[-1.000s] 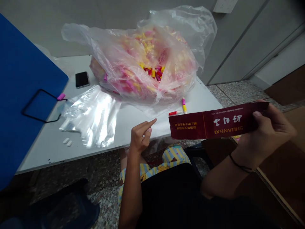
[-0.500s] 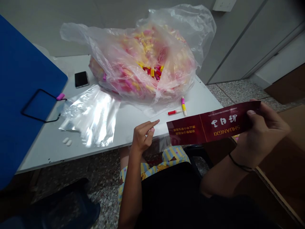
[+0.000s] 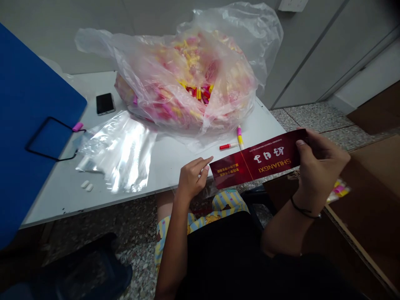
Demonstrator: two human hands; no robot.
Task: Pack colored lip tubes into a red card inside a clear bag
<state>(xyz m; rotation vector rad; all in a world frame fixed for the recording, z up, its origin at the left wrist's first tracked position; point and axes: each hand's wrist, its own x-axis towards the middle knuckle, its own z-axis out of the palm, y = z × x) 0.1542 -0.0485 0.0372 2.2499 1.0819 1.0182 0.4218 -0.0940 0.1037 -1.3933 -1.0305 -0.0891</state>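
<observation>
On the bench [image 3: 167,160], a plastic bag [image 3: 150,75] of small tubes lies at the rear, with a phone [image 3: 105,104] to its left, plastic sleeves [image 3: 120,150] before the phone, two loose tubes [image 3: 240,137] before the bag's right part, and a cardboard box [image 3: 368,212] stands right of the bench.

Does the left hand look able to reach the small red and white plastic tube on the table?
Probably yes: the tube lies uncovered just beyond the left hand, though the long dark red card in the right hand slants close by.

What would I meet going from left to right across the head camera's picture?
Blue board, black phone, left hand, red-and-white tube, pink-and-yellow tube, right hand.
</observation>
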